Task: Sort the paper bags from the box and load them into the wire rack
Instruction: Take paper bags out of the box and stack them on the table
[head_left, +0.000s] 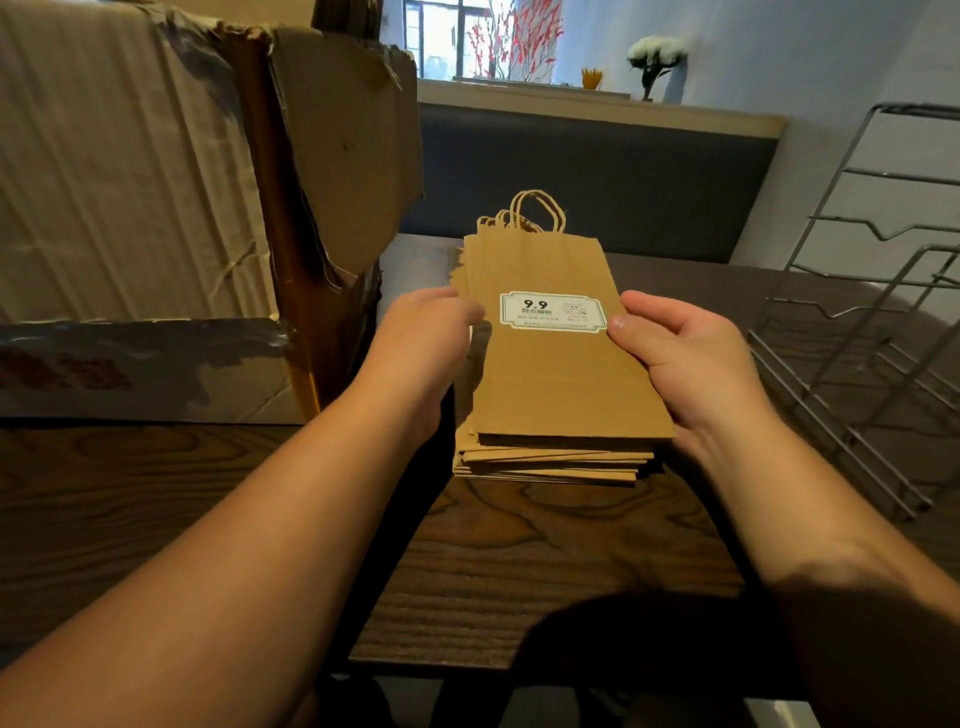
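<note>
Head view showed a flat stack of brown kraft paper bags with twisted paper handles (550, 374) held between both hands above the dark wood-grain surface (519, 571), the top bag carrying a white rectangular label with green border (553, 310). The left hand (423, 343) gripped the stack's left edge, its fingers curled round and mostly hidden behind the paper, while the right hand (675, 353) held the right edge with the thumb pressed on top near the label and the fingers underneath. The lower bags of the stack sat unevenly, their edges fanned out, and whether the bottom ones touched the surface could not be told. To the left stood the large torn brown cardboard box (208, 208), its flap ragged; what remained inside was hidden. To the right stood the silver wire rack with tiered slots (857, 338), and no bags showed in the part that was visible. By this reading the task was early: one batch was out of the box and being squared up, with loading not yet begun.
</note>
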